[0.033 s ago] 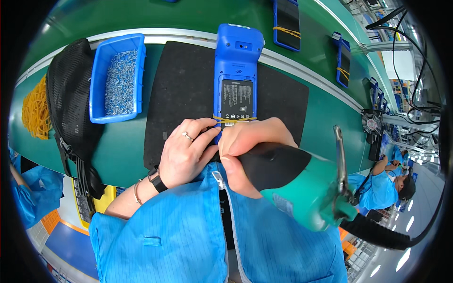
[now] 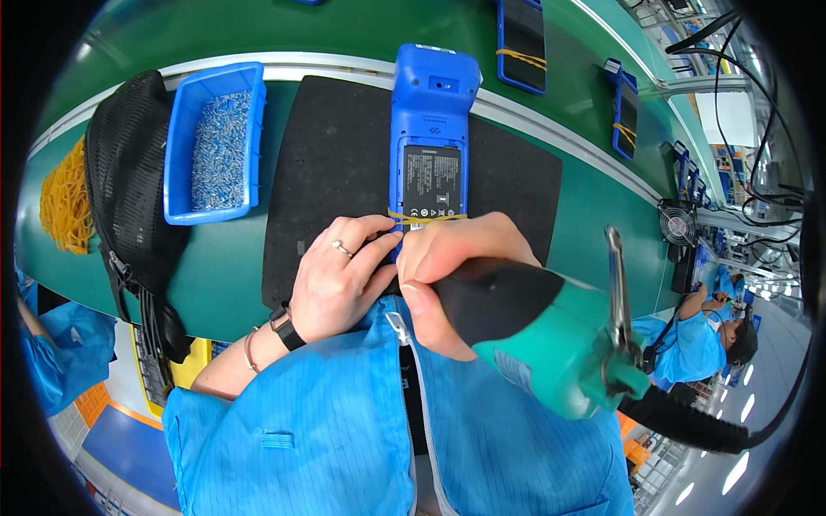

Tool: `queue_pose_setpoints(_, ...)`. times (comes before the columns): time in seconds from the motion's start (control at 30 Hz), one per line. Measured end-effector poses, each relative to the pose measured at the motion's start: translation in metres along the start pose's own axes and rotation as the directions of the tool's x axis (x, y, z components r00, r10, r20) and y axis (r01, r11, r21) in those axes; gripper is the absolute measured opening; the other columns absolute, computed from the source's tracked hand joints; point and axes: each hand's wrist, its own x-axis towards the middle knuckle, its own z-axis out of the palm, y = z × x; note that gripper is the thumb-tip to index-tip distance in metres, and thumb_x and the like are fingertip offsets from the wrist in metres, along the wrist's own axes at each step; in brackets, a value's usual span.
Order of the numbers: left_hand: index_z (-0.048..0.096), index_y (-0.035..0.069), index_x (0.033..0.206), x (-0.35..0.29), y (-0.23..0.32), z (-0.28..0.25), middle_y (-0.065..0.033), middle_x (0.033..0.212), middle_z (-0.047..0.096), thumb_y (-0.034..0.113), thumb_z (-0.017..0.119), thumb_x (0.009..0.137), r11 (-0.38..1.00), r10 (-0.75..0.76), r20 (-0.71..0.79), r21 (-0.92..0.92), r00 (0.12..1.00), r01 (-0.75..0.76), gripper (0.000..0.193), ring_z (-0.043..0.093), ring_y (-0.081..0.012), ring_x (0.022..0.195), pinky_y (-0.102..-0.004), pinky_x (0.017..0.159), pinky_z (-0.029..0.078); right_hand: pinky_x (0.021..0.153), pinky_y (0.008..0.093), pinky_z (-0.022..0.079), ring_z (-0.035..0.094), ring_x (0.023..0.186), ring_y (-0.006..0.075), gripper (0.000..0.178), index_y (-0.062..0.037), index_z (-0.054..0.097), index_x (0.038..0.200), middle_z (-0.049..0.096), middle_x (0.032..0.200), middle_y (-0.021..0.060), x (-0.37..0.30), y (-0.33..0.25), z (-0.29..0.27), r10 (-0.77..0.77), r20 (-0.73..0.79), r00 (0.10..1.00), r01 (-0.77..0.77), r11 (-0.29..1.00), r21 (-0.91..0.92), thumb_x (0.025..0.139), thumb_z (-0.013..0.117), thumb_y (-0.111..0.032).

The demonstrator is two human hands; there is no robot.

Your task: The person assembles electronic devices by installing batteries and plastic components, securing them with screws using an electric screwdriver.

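A blue handheld terminal (image 2: 434, 112) lies back side up on a black mat (image 2: 331, 155), its labelled battery (image 2: 432, 179) showing. A yellow rubber band (image 2: 426, 218) runs across its lower part. My left hand (image 2: 335, 271) has its fingers bent and gripping the terminal's lower left edge. Wrapped around a green and black electric screwdriver (image 2: 546, 335) is my right hand (image 2: 460, 275), close over the terminal's near end. The screwdriver is tilted, with its hanging hook and cord toward the right. Its tip and the terminal's bottom end are hidden behind my fingers.
Left of the mat stands a blue bin (image 2: 212, 146) of small screws, beside a black mesh bag (image 2: 129, 181) and a pile of yellow rubber bands (image 2: 67, 202). Banded devices (image 2: 522, 47) lie beyond the metal rail. At right are a small fan (image 2: 678, 225) and a co-worker (image 2: 697, 344).
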Motion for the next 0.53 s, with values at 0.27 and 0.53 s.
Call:
queue_pose_setpoints(0.27,0.062,0.0,0.095,0.004,0.007,-0.004,-0.0101,0.1,0.06,0.005,0.074,0.062,0.994,0.069,-0.02,0.088,0.997,-0.067,0.035,0.058,-0.0268,0.084,-0.0352,0.07,0.05,0.056,0.0266,0.044,0.053,0.057,0.0148,0.029,-0.0001,0.038,0.099,0.051,0.066,0.0094,-0.009,-0.006,0.016,0.112,-0.325,0.939,-0.145,0.986,-0.079,0.077,0.051,0.012)
queue_pose_setpoints(0.53,0.062,0.001,0.096,0.002,0.005,0.0,-0.01,0.1,0.06,0.004,0.075,0.062,0.985,0.126,-0.022,0.122,0.992,-0.122,0.036,0.059,-0.0271,0.085,-0.0355,0.071,0.05,0.05,0.0289,0.044,0.048,0.05,0.0122,0.024,-0.0054,0.038,0.1,0.049,0.066,0.0061,-0.016,-0.018,0.011,0.019,-0.407,0.913,-0.126,0.963,-0.24,0.083,0.051,0.005)
